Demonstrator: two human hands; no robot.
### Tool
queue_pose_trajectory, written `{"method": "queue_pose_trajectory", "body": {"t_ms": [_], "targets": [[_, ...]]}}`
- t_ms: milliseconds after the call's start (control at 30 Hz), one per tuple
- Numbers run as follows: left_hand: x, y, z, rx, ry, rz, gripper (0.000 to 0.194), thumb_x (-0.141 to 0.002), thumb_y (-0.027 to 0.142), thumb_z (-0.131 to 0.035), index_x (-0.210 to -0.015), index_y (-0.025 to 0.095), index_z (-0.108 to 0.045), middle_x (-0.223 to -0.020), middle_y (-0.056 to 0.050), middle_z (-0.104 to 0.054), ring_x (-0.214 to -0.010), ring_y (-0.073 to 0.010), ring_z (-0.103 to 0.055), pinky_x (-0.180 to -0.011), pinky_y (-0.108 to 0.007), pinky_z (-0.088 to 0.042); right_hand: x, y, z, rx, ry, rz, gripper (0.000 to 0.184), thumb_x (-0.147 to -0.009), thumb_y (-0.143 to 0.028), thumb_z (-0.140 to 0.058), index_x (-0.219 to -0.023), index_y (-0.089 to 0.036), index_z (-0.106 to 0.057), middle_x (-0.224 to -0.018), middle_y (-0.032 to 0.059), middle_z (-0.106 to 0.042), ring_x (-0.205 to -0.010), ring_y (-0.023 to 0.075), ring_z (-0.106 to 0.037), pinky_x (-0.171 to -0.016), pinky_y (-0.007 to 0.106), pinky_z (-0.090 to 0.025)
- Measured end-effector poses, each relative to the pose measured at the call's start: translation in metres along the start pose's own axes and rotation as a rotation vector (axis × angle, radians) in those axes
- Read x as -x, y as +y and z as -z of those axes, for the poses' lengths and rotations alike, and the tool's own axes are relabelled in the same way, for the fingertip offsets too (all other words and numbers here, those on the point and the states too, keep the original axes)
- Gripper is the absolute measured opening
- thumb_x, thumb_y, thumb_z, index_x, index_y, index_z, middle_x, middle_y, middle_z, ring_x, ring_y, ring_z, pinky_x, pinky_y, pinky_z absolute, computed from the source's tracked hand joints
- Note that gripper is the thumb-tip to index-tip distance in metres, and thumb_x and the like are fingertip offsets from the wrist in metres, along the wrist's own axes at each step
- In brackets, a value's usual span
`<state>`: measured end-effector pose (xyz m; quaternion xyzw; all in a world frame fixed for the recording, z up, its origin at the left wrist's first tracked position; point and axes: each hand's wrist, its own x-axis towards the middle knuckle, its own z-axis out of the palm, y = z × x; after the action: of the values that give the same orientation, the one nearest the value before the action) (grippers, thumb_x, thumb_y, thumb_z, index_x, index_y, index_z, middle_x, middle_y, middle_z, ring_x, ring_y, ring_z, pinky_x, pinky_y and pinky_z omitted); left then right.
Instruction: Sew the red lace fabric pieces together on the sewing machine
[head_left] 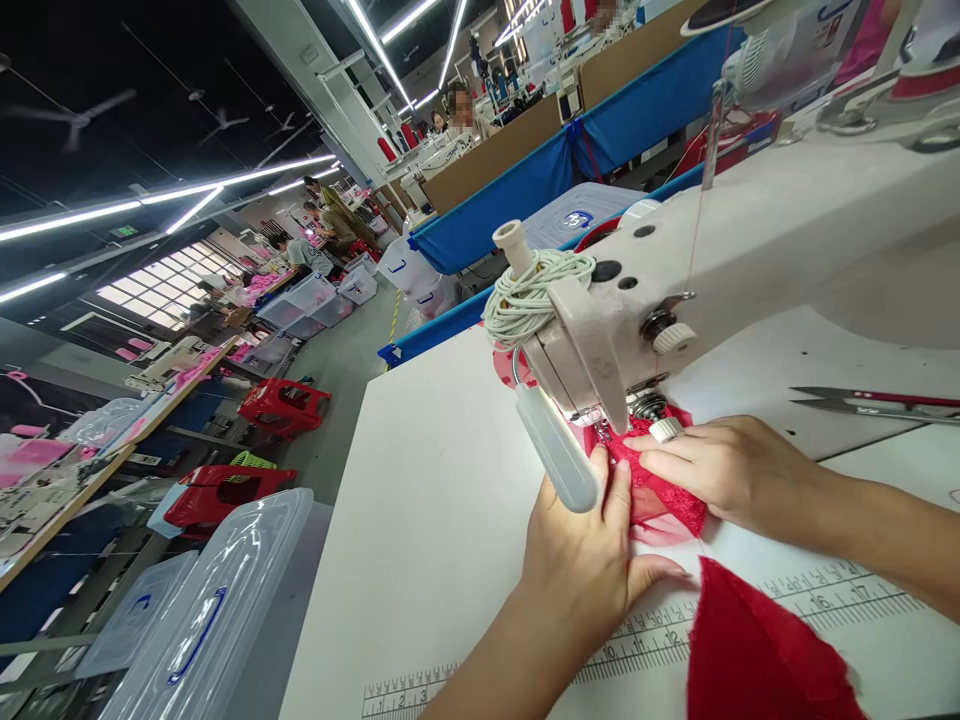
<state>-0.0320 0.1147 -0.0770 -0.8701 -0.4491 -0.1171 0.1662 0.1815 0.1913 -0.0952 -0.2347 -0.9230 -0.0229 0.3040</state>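
Red lace fabric (660,490) is pressed flat by left hand (592,560) and right hand (720,470), fingers extended, nothing gripped. Sewing machine (675,290) just beyond fingertips; scissors (870,403) right of right hand.

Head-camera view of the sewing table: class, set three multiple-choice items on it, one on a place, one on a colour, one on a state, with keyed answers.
1. Where do the slim metal thread snips lie?
A. on the white table, to the right of the hands
B. on the floor
C. in a plastic box

2. What colour is the lace fabric piece under the white sewing machine head?
A. blue
B. red
C. yellow

3. How do the hands meet the lace?
A. both lifted clear of it
B. left hand and right hand both pressed flat on it
C. only one touches it

Answers: 1 A, they rest on the tabletop past the right hand; 2 B, the lace is plainly red; 3 B, fingers of both hands lie on it by the needle.
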Motion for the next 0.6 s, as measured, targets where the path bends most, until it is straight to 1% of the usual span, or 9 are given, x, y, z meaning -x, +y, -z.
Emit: {"method": "queue_pose_trajectory", "body": {"t_ms": [67,200,333,500,600], "targets": [[0.0,0.002,0.001,-0.021,0.006,0.001,0.084,-0.098,0.078,-0.037,-0.133,0.008,-0.067,-0.131,-0.019,-0.068,-0.116,-0.0326,-0.065,-0.092,-0.043,-0.058,-0.001,0.0,0.0,0.029,0.007,0.032,0.03,-0.095,-0.004,-0.042,-0.074,-0.022,-0.052,-0.062,-0.0025,-0.052,-0.051,0.0137,-0.043,-0.047,0.03,-0.026],[0.0,0.003,0.001,-0.037,0.024,0.001,0.082,-0.099,0.076,-0.038,-0.129,0.007,-0.07,-0.127,-0.018,-0.071,-0.113,-0.0329,-0.066,-0.095,-0.046,-0.056,0.002,-0.002,-0.006,0.049,0.057,-0.015,0.03,-0.095,-0.005,-0.039,-0.072,-0.023,-0.046,-0.061,-0.0025,-0.047,-0.051,0.0148,-0.038,-0.048,0.032,-0.023],[0.0,0.003,0.0,-0.056,0.031,-0.014,0.081,-0.099,0.075,-0.039,-0.13,0.007,-0.069,-0.127,-0.019,-0.071,-0.112,-0.0341,-0.066,-0.095,-0.049,-0.056,0.005,-0.002,-0.01,0.053,0.043,-0.028,0.028,-0.091,-0.003,-0.04,-0.073,-0.023,-0.046,-0.061,-0.0028,-0.045,-0.051,0.0147,-0.036,-0.048,0.032,-0.021],[0.0,0.002,-0.001,-0.081,0.04,-0.021,0.081,-0.099,0.076,-0.037,-0.131,0.009,-0.07,-0.129,-0.018,-0.071,-0.111,-0.0338,-0.067,-0.097,-0.05,-0.055,0.008,-0.001,-0.012,0.059,0.021,-0.04,0.026,-0.09,-0.003,-0.043,-0.074,-0.023,-0.047,-0.063,-0.0023,-0.048,-0.052,0.0147,-0.036,-0.049,0.033,-0.02],[-0.001,0.002,-0.001,-0.053,0.033,-0.004,0.084,-0.097,0.078,-0.037,-0.133,0.01,-0.068,-0.13,-0.018,-0.071,-0.111,-0.0328,-0.067,-0.096,-0.048,-0.056,0.012,0.0,-0.017,0.031,0.04,-0.065,0.024,-0.094,-0.008,-0.047,-0.076,-0.024,-0.048,-0.066,-0.0012,-0.055,-0.053,0.0152,-0.04,-0.049,0.034,-0.022]]}}
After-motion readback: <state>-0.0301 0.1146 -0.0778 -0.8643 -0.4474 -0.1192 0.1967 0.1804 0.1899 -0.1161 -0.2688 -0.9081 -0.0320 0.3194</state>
